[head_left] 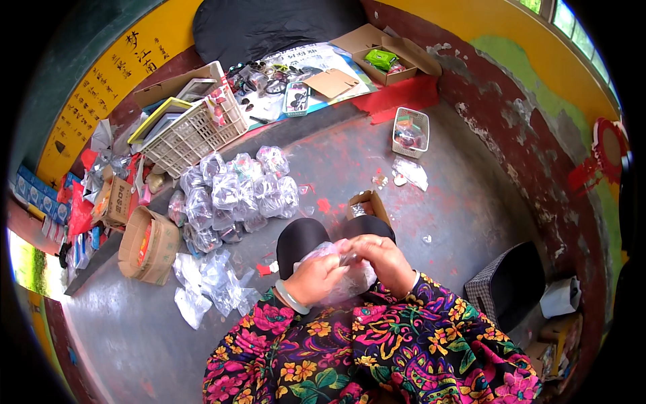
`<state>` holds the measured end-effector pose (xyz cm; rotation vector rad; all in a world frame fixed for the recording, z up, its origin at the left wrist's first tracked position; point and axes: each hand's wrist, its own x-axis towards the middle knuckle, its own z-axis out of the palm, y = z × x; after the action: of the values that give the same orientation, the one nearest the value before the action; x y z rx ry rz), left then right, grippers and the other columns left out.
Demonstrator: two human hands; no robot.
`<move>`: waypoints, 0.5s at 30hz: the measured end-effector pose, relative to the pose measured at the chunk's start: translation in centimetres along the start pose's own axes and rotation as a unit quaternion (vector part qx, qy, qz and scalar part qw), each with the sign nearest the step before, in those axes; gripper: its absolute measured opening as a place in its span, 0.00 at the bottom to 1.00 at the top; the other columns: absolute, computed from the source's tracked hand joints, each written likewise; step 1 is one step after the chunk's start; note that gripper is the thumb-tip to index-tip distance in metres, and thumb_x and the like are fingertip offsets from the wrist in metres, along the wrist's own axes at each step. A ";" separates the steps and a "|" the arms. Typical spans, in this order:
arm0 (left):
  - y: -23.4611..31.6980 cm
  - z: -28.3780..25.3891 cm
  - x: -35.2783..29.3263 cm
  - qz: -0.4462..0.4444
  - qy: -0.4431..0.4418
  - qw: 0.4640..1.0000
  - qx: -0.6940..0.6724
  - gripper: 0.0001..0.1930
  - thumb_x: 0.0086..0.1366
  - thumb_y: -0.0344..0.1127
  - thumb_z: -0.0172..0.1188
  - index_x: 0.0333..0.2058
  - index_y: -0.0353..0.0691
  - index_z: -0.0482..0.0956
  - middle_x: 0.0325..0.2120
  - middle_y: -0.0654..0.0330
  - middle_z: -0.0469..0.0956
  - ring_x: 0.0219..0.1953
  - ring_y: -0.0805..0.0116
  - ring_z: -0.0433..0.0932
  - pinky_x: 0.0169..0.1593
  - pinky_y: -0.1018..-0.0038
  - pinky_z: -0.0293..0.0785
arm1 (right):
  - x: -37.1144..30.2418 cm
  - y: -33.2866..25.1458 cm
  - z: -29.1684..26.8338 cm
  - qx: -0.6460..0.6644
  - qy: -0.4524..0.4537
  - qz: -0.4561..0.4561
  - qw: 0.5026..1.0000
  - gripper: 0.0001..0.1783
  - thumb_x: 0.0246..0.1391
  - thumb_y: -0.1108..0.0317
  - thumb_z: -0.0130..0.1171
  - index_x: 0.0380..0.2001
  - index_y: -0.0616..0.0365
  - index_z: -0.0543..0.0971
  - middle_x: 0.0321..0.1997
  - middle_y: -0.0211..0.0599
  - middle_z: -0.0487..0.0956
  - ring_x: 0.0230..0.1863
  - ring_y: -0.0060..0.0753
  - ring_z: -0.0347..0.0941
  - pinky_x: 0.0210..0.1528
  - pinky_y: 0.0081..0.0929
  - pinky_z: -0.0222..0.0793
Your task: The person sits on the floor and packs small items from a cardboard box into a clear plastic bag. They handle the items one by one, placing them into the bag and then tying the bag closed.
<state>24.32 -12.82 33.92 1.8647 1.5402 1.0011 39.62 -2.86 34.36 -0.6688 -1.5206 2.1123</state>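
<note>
Over my lap I hold a clear plastic bag [356, 284], gathered at its top between both hands. My left hand [311, 280], with a pale bangle at the wrist, is closed with its fingertips on the bag's upper part. Against it, my right hand [383, 259] pinches the same bag near the neck. The fingertips meet there, and what the bag contains cannot be made out. Just beyond my knees stands a small cardboard box [369, 204] with something shiny inside.
Several filled clear bags [235, 192] are piled ahead on the left. Loose empty plastic bags [212, 286] lie nearer, beside a cardboard carton [149, 246]. A white basket [410, 132] stands ahead right. A low ledge holds a large crate [195, 135] and sunglasses. At right is a dark bin [508, 286].
</note>
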 end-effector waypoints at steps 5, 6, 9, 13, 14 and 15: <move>0.9 1.0 0.3 0.043 0.105 0.993 0.028 0.06 0.54 0.32 0.50 0.25 0.36 0.74 0.23 0.51 0.74 0.28 0.54 0.73 0.30 0.67 0.68 | 0.5 -3.1 2.4 -0.523 -0.126 -0.381 0.752 0.07 0.48 0.69 0.49 0.27 0.61 0.73 0.37 0.36 0.72 0.36 0.32 0.68 0.37 0.25 0.63; 0.3 1.5 0.1 0.035 0.120 0.992 -0.016 0.06 0.54 0.31 0.50 0.25 0.36 0.73 0.23 0.51 0.74 0.28 0.54 0.73 0.30 0.68 0.68 | 0.5 -3.2 2.4 -0.521 -0.105 -0.364 0.765 0.07 0.48 0.69 0.49 0.26 0.60 0.73 0.35 0.36 0.72 0.34 0.30 0.68 0.35 0.24 0.64; -1.6 2.2 -1.0 -0.051 0.155 0.972 -0.169 0.08 0.57 0.32 0.50 0.26 0.34 0.73 0.18 0.57 0.72 0.21 0.68 0.72 0.26 0.75 0.65 | 0.5 -2.9 2.2 -0.410 -0.092 -0.139 0.897 0.06 0.48 0.70 0.49 0.28 0.60 0.71 0.30 0.31 0.72 0.29 0.23 0.68 0.30 0.20 0.63; -0.7 1.5 -1.2 -0.153 0.145 0.903 -0.374 0.15 0.62 0.38 0.45 0.24 0.33 0.72 0.11 0.70 0.64 0.14 0.85 0.61 0.17 0.85 0.55 | 0.2 -1.5 1.5 -0.116 -0.135 0.077 0.981 0.06 0.48 0.71 0.49 0.32 0.58 0.69 0.25 0.23 0.69 0.22 0.13 0.64 0.22 0.13 0.57; -0.9 1.5 -1.2 -0.142 0.143 0.900 -0.386 0.14 0.62 0.38 0.45 0.23 0.34 0.71 0.11 0.69 0.64 0.14 0.84 0.60 0.17 0.85 0.55 | 0.2 -1.3 1.4 -0.091 -0.145 0.103 0.980 0.06 0.48 0.72 0.49 0.32 0.57 0.69 0.24 0.21 0.69 0.22 0.12 0.63 0.21 0.13 0.56; -1.2 1.5 -1.2 -0.131 0.142 0.898 -0.395 0.14 0.62 0.38 0.45 0.23 0.35 0.69 0.11 0.68 0.63 0.13 0.82 0.60 0.17 0.84 0.56 | 0.5 -0.6 1.4 -0.128 -0.150 0.083 0.977 0.05 0.48 0.73 0.50 0.32 0.56 0.69 0.23 0.20 0.67 0.22 0.10 0.62 0.20 0.12 0.54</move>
<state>24.76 -13.64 31.85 0.9517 1.2031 1.5174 38.41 -3.38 35.23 -0.6016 -1.9882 2.2413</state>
